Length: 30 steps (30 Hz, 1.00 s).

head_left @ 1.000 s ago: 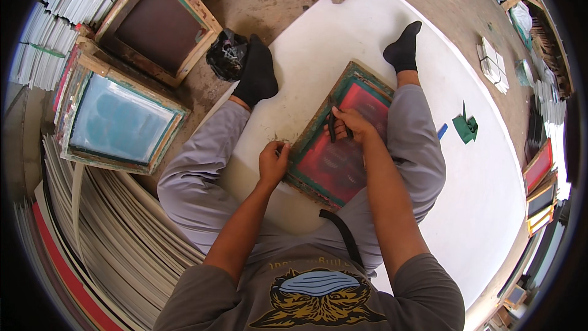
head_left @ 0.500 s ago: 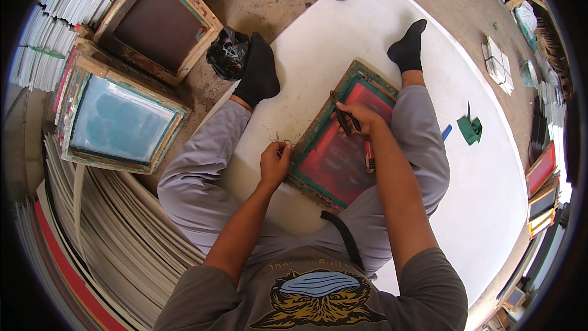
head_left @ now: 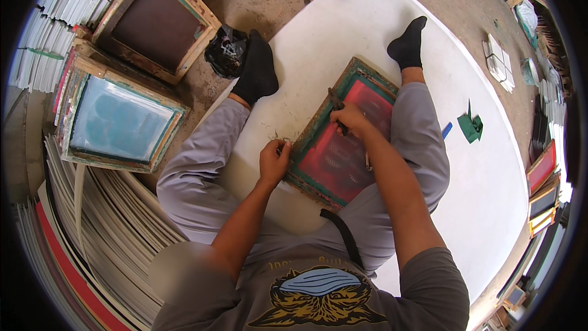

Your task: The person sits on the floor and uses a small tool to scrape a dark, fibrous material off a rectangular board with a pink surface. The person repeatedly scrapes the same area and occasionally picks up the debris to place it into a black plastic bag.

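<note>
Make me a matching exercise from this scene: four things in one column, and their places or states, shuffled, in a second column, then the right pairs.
Things:
1. left hand
2. right hand
3. red-meshed frame
4. green folded scrap

Places or states:
A. lies on the white sheet past the right knee
B. grips a thin dark tool over the mesh
C. pinches the frame's left edge
D. rests between the legs

Pairs: 1-C, 2-B, 3-D, 4-A
</note>
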Motion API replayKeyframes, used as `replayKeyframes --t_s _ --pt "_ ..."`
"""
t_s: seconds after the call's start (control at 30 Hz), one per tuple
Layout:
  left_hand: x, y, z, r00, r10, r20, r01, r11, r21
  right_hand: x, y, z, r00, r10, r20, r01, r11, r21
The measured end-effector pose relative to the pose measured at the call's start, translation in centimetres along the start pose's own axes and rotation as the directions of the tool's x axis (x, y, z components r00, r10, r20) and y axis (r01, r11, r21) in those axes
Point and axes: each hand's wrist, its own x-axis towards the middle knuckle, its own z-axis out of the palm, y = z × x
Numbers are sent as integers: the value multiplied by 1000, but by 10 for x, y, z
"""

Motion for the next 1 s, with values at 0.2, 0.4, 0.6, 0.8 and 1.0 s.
replayKeyframes --t_s 0.2,0.4,0.6,0.8,1.0 --pt "0 -4 -1 1000 -2 4 2 1000 -26 -5 10 18 961 -241 -137 190 933 -306" --pt "9 -16 -10 976 -176 125 212 886 -411 -67 -19 90 958 -61 280 49 998 47" --pt "16 -4 -26 934 -236 269 358 620 -698 -90 -30 138 828 34 559 -178 962 206" --pt "14 -16 -33 896 -225 383 440 345 -829 -69 -15 148 791 26 611 -134 982 132" --pt "13 -10 -33 881 -119 458 473 182 -862 -70 -13 136 737 11 676 -195 961 197"
